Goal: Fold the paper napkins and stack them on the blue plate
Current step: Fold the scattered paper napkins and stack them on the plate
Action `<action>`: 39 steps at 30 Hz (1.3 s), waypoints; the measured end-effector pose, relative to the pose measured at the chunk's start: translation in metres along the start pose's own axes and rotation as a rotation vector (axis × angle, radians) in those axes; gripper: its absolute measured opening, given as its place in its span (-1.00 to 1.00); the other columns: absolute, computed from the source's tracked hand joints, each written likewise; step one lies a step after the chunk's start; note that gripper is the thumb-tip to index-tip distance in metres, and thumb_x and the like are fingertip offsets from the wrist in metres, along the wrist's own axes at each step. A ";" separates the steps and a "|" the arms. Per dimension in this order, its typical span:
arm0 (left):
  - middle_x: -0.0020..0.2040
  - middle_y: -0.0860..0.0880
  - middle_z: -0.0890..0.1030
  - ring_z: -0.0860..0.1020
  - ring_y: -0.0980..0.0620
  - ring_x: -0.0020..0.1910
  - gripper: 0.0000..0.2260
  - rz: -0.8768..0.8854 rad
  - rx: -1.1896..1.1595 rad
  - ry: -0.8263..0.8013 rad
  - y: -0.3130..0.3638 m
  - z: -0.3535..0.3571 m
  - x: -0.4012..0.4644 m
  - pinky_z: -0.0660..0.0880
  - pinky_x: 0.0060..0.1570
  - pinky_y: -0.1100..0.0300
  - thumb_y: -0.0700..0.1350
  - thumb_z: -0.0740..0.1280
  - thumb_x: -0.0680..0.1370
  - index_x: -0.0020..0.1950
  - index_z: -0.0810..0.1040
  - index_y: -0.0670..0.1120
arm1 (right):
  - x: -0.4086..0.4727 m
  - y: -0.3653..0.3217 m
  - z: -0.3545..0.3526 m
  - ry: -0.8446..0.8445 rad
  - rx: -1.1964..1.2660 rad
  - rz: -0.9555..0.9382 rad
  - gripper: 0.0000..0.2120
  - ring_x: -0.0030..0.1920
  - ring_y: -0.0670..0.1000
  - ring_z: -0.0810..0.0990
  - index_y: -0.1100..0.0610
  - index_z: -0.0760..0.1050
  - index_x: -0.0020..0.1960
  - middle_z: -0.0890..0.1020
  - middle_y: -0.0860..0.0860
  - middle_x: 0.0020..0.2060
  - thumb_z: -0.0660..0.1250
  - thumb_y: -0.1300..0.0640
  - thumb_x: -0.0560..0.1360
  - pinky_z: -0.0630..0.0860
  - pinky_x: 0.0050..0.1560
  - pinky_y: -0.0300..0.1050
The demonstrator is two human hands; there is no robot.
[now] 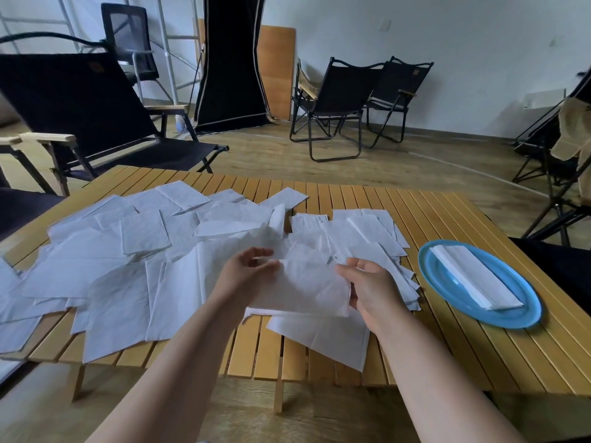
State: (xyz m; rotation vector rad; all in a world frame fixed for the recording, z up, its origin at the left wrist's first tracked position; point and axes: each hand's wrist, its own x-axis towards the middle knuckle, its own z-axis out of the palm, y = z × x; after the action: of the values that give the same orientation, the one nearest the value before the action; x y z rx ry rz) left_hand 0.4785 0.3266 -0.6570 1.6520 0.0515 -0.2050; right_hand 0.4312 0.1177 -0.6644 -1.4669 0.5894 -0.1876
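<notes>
1. White paper napkin [307, 287] held up just above the table edge, pinched at its left side by the left hand [248, 270] and at its right side by the right hand [367, 289].
2. Both hands grasping that one napkin, thumbs on top, fingers curled behind.
3. Loose unfolded napkins [128, 251] spread in overlapping layers across the left and middle of the wooden slatted table [463, 356].
4. Blue plate [524, 318] at the right of the table, apart from the pile, carrying a stack of folded napkins [473, 276] laid slantwise.
5. Black folding chairs [339, 103] behind, on the wood floor by the white wall.
</notes>
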 end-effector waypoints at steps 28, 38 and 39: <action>0.22 -0.02 0.56 0.45 0.07 -0.01 -0.56 0.176 0.713 0.173 -0.023 -0.010 0.014 0.39 -0.13 0.25 -0.16 0.47 0.52 0.38 0.51 0.00 | 0.006 0.016 0.007 0.120 -0.719 -0.141 -0.77 -0.24 0.07 0.64 0.14 0.60 -0.21 0.66 0.03 -0.31 0.53 -0.01 0.45 0.48 -0.30 -0.18; 0.30 -0.01 0.47 0.49 -0.06 0.24 -0.47 0.168 0.710 0.077 -0.029 -0.007 0.012 0.37 -0.01 0.25 -0.26 0.44 0.50 0.43 0.48 0.09 | 0.012 0.010 0.001 0.019 -0.207 0.256 -0.89 -0.15 0.15 0.70 0.27 0.60 -0.03 0.72 0.21 -0.10 0.43 0.25 0.47 0.56 -0.34 -0.10; 0.29 -0.01 0.47 0.49 -0.06 0.24 -0.47 0.168 0.714 0.076 -0.029 -0.007 0.012 0.37 -0.01 0.25 -0.26 0.43 0.50 0.42 0.49 0.09 | 0.011 0.012 0.001 0.019 -0.192 0.260 -0.83 -0.20 0.12 0.67 0.28 0.62 0.01 0.72 0.19 -0.12 0.45 0.22 0.46 0.49 -0.41 -0.15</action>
State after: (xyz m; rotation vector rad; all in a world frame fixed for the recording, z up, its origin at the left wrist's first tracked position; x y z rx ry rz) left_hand 0.4862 0.3348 -0.6874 2.3625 -0.1166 -0.0260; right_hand 0.4384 0.1150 -0.6784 -1.5570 0.8244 0.0610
